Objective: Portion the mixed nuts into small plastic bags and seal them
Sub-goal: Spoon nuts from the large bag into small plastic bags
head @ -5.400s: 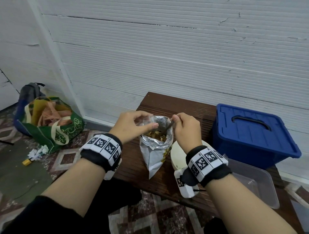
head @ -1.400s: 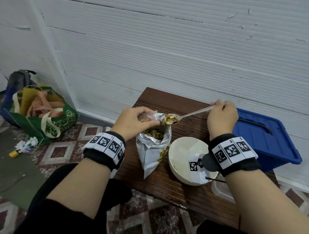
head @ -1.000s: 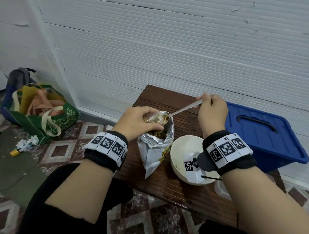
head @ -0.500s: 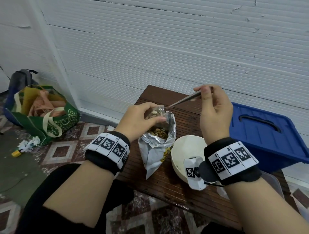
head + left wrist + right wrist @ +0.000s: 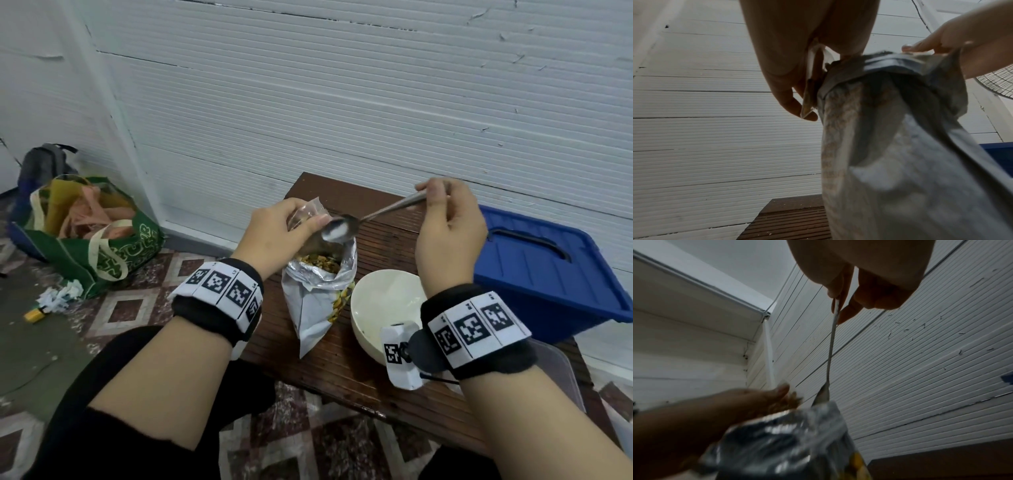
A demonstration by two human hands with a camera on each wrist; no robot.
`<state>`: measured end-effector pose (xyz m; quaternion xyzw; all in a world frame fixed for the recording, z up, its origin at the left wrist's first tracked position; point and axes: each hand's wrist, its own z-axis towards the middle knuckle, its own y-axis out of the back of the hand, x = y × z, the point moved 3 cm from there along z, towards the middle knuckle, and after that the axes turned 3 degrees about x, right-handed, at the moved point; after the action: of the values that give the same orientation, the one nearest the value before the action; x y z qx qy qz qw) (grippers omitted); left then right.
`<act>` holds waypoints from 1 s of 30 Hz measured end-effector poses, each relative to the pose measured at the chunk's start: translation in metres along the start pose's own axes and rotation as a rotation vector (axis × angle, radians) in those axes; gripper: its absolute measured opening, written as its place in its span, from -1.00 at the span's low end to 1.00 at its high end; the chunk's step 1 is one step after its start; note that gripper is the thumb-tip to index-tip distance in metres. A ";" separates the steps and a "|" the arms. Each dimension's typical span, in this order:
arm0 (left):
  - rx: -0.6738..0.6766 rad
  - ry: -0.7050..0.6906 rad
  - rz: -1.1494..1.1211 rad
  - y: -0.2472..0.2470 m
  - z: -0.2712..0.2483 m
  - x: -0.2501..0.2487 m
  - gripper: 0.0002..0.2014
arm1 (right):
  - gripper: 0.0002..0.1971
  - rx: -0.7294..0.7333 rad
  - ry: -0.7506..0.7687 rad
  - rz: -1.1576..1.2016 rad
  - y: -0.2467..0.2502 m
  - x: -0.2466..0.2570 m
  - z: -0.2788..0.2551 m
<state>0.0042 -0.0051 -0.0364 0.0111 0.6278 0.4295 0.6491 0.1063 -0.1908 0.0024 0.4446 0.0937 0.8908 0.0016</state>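
My left hand point(image 5: 308, 219) pinches a small clear plastic bag point(image 5: 310, 207) with some nuts in it, held against the rim of the open foil nut bag point(image 5: 318, 301). In the left wrist view the fingers point(image 5: 789, 104) clamp the small bag point(image 5: 812, 78) beside the foil bag point(image 5: 900, 146). My right hand point(image 5: 428, 193) pinches the handle end of a metal spoon point(image 5: 383, 210). Its bowl is empty and hangs over the foil bag's mouth, where nuts point(image 5: 318, 265) show. The right wrist view shows the spoon point(image 5: 831, 345) running down to the foil bag point(image 5: 787, 443).
A white bowl point(image 5: 387, 291) stands just right of the foil bag on the dark wooden table point(image 5: 342, 370). A blue lidded bin point(image 5: 541, 274) and a clear plastic container point(image 5: 561, 370) are at the right. On the floor at left are a green tote point(image 5: 92, 240) and a backpack point(image 5: 44, 168).
The spoon was lifted full of nuts from the foil bag, tipped at the small bag in my left hand, and is now empty. My left hand stayed on the bags.
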 end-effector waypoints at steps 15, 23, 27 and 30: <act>-0.022 -0.004 -0.017 -0.004 -0.002 0.000 -0.78 | -0.75 0.348 0.206 -0.245 -0.034 -0.012 -0.038; 0.018 -0.007 -0.023 -0.005 -0.004 -0.005 -0.82 | -0.73 0.236 -0.208 -0.209 -0.030 -0.025 -0.031; 0.008 -0.017 -0.030 -0.003 -0.005 -0.005 -0.82 | -0.72 0.163 -0.306 -0.225 -0.024 -0.027 -0.020; -0.010 -0.018 -0.029 -0.001 -0.005 -0.005 -0.75 | -0.71 0.106 -0.340 -0.222 -0.016 -0.027 -0.009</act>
<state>0.0013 -0.0112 -0.0334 0.0026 0.6200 0.4229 0.6609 0.1136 -0.1786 -0.0269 0.5751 0.1875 0.7909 0.0923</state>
